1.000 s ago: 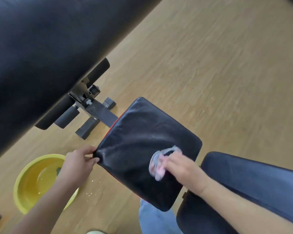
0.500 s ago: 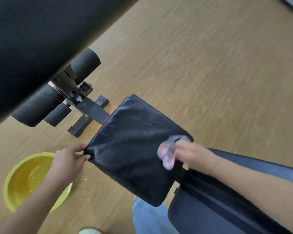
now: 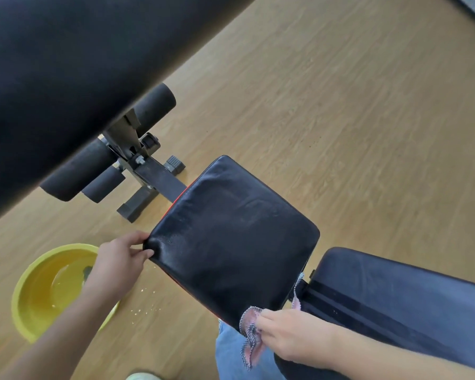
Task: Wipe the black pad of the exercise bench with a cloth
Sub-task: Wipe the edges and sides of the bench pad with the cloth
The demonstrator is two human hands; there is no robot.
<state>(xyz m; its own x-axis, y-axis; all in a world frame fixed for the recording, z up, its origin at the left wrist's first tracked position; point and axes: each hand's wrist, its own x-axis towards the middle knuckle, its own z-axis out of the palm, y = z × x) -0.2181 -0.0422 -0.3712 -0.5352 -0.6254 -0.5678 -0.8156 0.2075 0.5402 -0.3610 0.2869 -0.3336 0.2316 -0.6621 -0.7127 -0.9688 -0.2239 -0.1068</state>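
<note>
The black seat pad [image 3: 231, 239] of the exercise bench fills the middle of the view, shiny and creased. My left hand [image 3: 118, 259] pinches its near-left corner. My right hand [image 3: 294, 333] is closed on a pink checked cloth [image 3: 251, 341] at the pad's near-right edge; a strip of the cloth hangs in the gap between this pad and the long back pad [image 3: 401, 300] to the right.
A yellow basin [image 3: 39, 292] with water stands on the wooden floor at the lower left, crumbs beside it. The bench's foam rollers [image 3: 93, 171] and metal frame [image 3: 154, 176] lie beyond the pad. A large dark blurred shape [image 3: 66, 64] covers the upper left. My jeans-clad leg [image 3: 231, 357] is below.
My right hand has swept the cloth from the middle of the pad to its right edge, then down to the near-right edge. My left hand kept its grip on the corner.
</note>
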